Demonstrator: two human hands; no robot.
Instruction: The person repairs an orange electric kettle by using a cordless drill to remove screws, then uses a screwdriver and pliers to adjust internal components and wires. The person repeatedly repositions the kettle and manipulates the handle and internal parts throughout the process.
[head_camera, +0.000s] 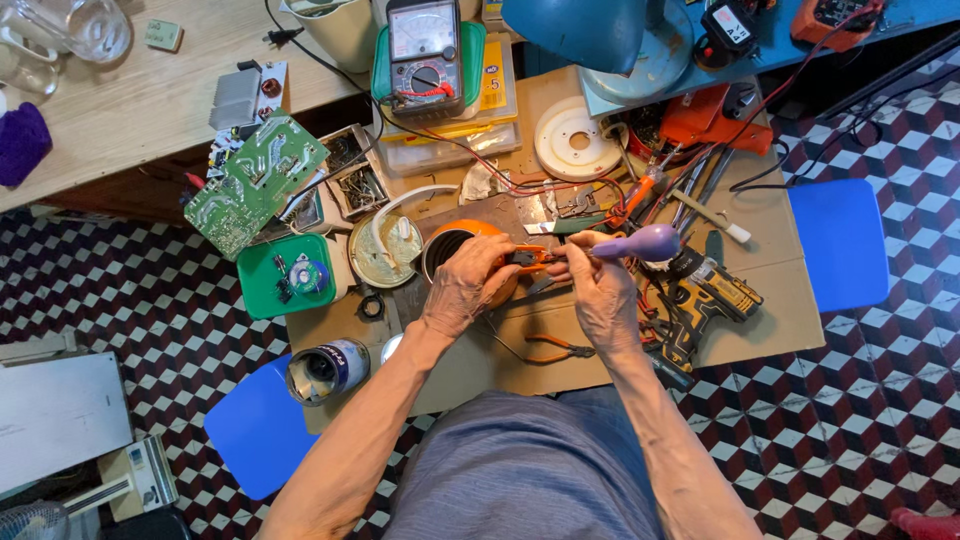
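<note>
My left hand (468, 283) clasps an orange, cup-shaped appliance housing (462, 240) with a dark opening, lying on its side on the low brown worktable (770, 300). My right hand (598, 290) grips a screwdriver with a rounded purple handle (648, 242), its shaft pointing left toward the orange part between my two hands. The tip is hidden by my fingers. Orange-handled pliers (560, 349) lie on the table just below my hands.
A green circuit board (255, 183), a green tray (285, 275), a round tin (383, 250), an analog multimeter (425, 55), a white disc (577, 138), a yellow-black drill (705, 300), a can (325, 370) and two blue stools (840, 240) (255, 425) surround me.
</note>
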